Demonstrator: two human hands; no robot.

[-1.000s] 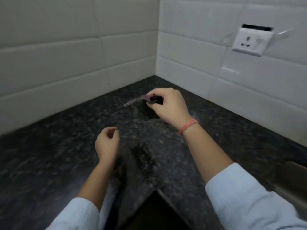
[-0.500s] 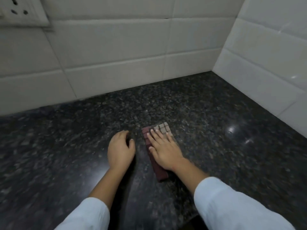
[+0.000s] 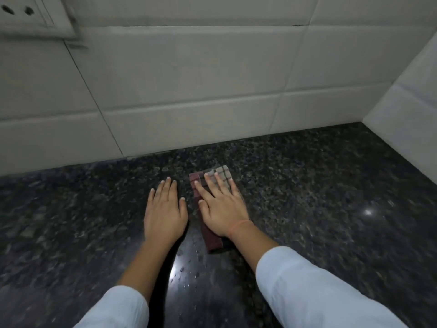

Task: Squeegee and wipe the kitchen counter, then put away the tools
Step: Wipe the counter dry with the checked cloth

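A folded maroon and beige checked cloth (image 3: 214, 241) lies flat on the dark speckled granite counter (image 3: 331, 209). My right hand (image 3: 220, 204) presses on it with straight, spread fingers and covers most of it. My left hand (image 3: 164, 209) rests flat on the bare counter just left of the cloth, fingers straight, holding nothing. Small water drops (image 3: 186, 271) glisten on the counter between my forearms. No squeegee is in view.
White tiled walls (image 3: 189, 91) stand behind the counter and meet at a corner on the far right (image 3: 361, 119). A white wall socket (image 3: 30, 15) sits at the top left.
The cloth went from held above the counter near the corner to flat under my right hand. My left hand uncurled and flattened beside it. My view turned left, then moved nearer the wall.
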